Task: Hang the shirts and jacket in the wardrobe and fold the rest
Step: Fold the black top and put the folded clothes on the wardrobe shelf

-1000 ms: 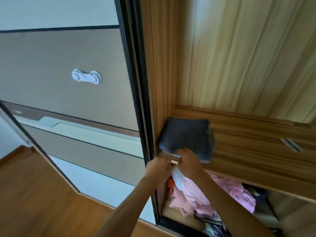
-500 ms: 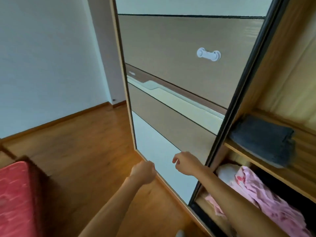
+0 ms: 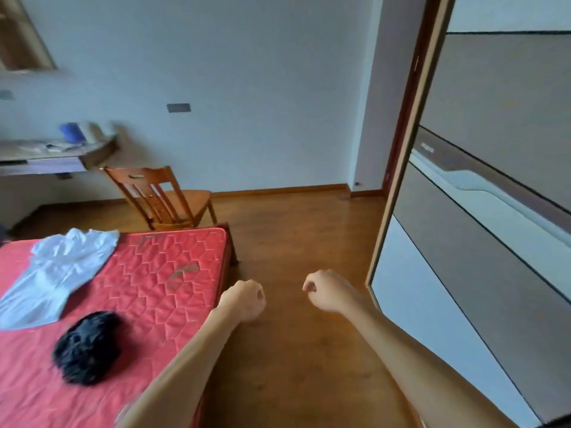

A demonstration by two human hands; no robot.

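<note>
A white shirt (image 3: 58,273) lies spread on the red quilted mattress (image 3: 160,285) at the left. A crumpled black garment (image 3: 88,345) sits nearer me on the same mattress. My left hand (image 3: 244,299) hangs over the wooden floor beside the mattress's edge, fingers loosely curled, holding nothing. My right hand (image 3: 329,291) hangs a little to the right, also loosely curled and empty. The wardrobe's sliding door (image 3: 482,211) fills the right side; the wardrobe's inside is out of view.
A wooden chair (image 3: 167,196) stands just beyond the mattress's far corner. A wall-mounted desk (image 3: 55,156) with blurred items is at the far left. Bare wooden floor (image 3: 302,230) stretches between mattress and wardrobe door.
My view has swung left, away from the wardrobe shelf and the folded grey garment, to the mattress and room. Both hands left the shelf and now hang empty.
</note>
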